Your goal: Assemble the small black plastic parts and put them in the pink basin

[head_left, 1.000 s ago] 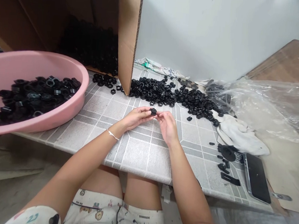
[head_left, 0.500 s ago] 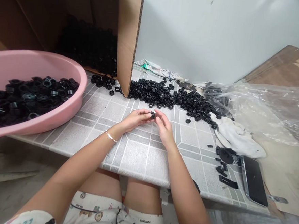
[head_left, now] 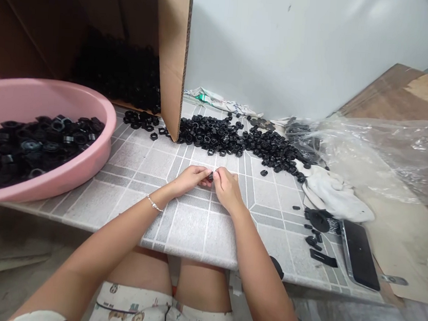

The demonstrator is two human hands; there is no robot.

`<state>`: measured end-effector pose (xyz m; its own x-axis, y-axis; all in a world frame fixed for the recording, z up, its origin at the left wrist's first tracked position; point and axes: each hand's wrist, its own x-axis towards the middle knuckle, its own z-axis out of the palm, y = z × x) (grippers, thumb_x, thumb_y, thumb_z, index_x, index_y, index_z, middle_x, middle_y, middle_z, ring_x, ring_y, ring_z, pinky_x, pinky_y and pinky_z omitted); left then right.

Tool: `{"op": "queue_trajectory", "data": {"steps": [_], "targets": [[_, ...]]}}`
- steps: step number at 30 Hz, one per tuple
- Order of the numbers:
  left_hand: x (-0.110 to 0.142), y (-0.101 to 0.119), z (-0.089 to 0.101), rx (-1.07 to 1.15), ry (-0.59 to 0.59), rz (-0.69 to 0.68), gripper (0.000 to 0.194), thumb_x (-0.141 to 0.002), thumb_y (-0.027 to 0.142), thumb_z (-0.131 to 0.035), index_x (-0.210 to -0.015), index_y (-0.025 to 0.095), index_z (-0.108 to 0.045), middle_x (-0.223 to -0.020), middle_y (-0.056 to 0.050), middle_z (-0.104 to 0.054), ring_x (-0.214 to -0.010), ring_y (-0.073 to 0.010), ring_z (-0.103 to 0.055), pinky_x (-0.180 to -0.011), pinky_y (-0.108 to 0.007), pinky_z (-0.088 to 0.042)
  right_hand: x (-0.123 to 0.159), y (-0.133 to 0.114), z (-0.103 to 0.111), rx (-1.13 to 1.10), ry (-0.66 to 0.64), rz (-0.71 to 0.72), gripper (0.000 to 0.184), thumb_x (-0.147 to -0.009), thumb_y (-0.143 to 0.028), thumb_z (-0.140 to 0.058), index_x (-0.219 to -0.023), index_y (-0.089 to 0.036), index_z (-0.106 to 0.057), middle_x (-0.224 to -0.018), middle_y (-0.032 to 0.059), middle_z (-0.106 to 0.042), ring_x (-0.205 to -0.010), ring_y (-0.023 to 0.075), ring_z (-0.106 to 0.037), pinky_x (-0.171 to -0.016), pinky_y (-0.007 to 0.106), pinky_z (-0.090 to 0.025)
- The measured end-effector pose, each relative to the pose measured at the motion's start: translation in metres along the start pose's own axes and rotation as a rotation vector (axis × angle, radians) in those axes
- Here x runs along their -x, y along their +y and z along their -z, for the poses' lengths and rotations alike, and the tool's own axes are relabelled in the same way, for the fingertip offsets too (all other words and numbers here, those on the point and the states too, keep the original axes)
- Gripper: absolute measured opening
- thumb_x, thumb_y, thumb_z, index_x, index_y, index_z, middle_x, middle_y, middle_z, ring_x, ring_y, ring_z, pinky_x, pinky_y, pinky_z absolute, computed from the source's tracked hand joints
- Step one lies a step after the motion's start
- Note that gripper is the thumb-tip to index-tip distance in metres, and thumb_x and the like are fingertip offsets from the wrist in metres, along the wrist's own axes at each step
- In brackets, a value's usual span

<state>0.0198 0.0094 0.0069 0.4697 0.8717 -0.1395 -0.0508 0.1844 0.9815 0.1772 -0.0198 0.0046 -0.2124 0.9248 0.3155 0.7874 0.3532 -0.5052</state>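
Fingers of left hand point(head_left: 195, 179) and right hand point(head_left: 227, 187) together, clamped on small black part point(head_left: 210, 176) above surface point(head_left: 191, 225).

soft overhead glare, dark box interior point(head_left: 115, 56)

Tiled-pattern table point(head_left: 189, 227), black rings point(head_left: 216, 133), pink basin point(head_left: 92, 166), white cloth point(head_left: 338, 193), phone point(head_left: 359, 254)

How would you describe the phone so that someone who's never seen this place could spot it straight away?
Start at the patterned table and find the crumpled white cloth towards its right. The phone lies just on the near side of that cloth: a flat slab with rounded corners and a dark screen. It is much bigger than the loose black strip to its left.
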Motion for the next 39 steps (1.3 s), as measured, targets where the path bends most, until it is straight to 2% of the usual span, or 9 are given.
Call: {"op": "queue_trajectory", "data": {"steps": [6,12,16,21,24,29,33,36,39], "targets": [[0.004,0.002,-0.005,0.116,-0.061,0.032,0.047,-0.071,0.054,-0.071,-0.089,0.010,-0.063,-0.080,-0.007,-0.067,-0.077,-0.0145,-0.064,-0.079,-0.030,-0.049,-0.001,0.000,-0.002,-0.012,0.048,-0.031,0.028,-0.099,-0.035,-0.024,-0.079,-0.023,-0.040,-0.080,0.0020,-0.057,-0.075,0.0187,-0.053,-0.079,0.034,-0.033],[0.005,0.001,-0.005,0.025,-0.057,-0.109,0.042,-0.073,0.046,-0.071,-0.094,0.014,-0.055,-0.085,-0.002,-0.059,-0.075,-0.0109,-0.058,-0.073,-0.026,-0.048,0.000,-0.002,-0.007,-0.203,0.075,-0.056,0.030,-0.097,-0.038,-0.025,-0.072,-0.024,-0.034,-0.069,-0.0001,-0.051,-0.066,0.0179,-0.047,-0.072,0.033,-0.035],[0.010,0.004,-0.005,-0.200,-0.043,-0.292,0.028,-0.080,0.038,-0.063,-0.093,0.018,-0.049,-0.091,-0.003,-0.055,-0.082,-0.0144,-0.056,-0.068,-0.026,-0.049,0.002,-0.005,-0.011,-0.461,0.130,-0.119,0.037,-0.095,-0.048,-0.028,-0.067,-0.024,-0.033,-0.061,-0.0018,-0.044,-0.060,0.0163,-0.043,-0.061,0.030,-0.033],[0.015,0.006,-0.002,-0.736,0.045,-0.584,0.007,-0.086,0.023,-0.051,-0.090,0.018,-0.051,-0.091,-0.006,-0.054,-0.087,-0.0188,-0.053,-0.080,-0.035,-0.047,0.000,-0.007,-0.019,-0.750,0.108,-0.207,0.044,-0.090,-0.061,-0.033,-0.070,-0.023,-0.043,-0.067,-0.0005,-0.048,-0.064,0.0164,-0.045,-0.062,0.030,-0.037],[0.013,0.009,0.002,-0.850,0.091,-0.685,0.009,-0.088,0.019,-0.048,-0.094,0.018,-0.054,-0.097,-0.008,-0.057,-0.095,-0.0213,-0.054,-0.087,-0.039,-0.045,-0.004,-0.009,-0.021,-0.945,0.087,-0.247,0.045,-0.084,-0.066,-0.043,-0.069,-0.024,-0.043,-0.064,-0.0018,-0.042,-0.061,0.0152,-0.042,-0.059,0.029,-0.036],[0.012,0.033,0.020,-0.441,0.419,-0.736,0.024,-0.085,0.027,-0.061,-0.107,0.021,-0.054,-0.106,-0.007,-0.060,-0.093,-0.0164,-0.060,-0.089,-0.034,-0.049,-0.006,-0.006,-0.012,-1.134,-0.049,-0.234,0.042,-0.083,-0.065,-0.049,-0.072,-0.023,-0.048,-0.059,-0.0038,-0.041,-0.058,0.0135,-0.041,-0.060,0.029,-0.037],[0.025,0.064,0.060,-0.048,0.797,-0.906,0.036,-0.076,0.033,-0.072,-0.104,0.024,-0.052,-0.111,-0.003,-0.058,-0.097,-0.0146,-0.063,-0.093,-0.032,-0.051,-0.007,-0.003,-0.008,-1.077,-0.062,-0.303,0.034,-0.079,-0.054,-0.061,-0.073,-0.022,-0.051,-0.060,-0.0050,-0.046,-0.058,0.0121,-0.043,-0.062,0.027,-0.036],[0.038,0.073,0.096,0.099,0.908,-1.041,0.036,-0.078,0.032,-0.070,-0.107,0.028,-0.049,-0.116,0.000,-0.059,-0.112,-0.0160,-0.060,-0.104,-0.037,-0.046,-0.010,-0.004,-0.012,-1.148,-0.083,-0.308,0.032,-0.079,-0.050,-0.061,-0.070,-0.021,-0.050,-0.059,-0.0053,-0.046,-0.057,0.0114,-0.043,-0.061,0.026,-0.036],[0.046,0.066,0.121,0.053,0.944,-1.084,0.021,-0.090,0.035,-0.054,-0.110,0.038,-0.048,-0.133,0.005,-0.054,-0.131,-0.0170,-0.047,-0.110,-0.043,-0.040,-0.012,-0.007,-0.016,-1.220,-0.134,-0.302,0.030,-0.080,-0.047,-0.061,-0.070,-0.021,-0.051,-0.060,-0.0053,-0.046,-0.057,0.0107,-0.043,-0.061,0.026,-0.035]]}}
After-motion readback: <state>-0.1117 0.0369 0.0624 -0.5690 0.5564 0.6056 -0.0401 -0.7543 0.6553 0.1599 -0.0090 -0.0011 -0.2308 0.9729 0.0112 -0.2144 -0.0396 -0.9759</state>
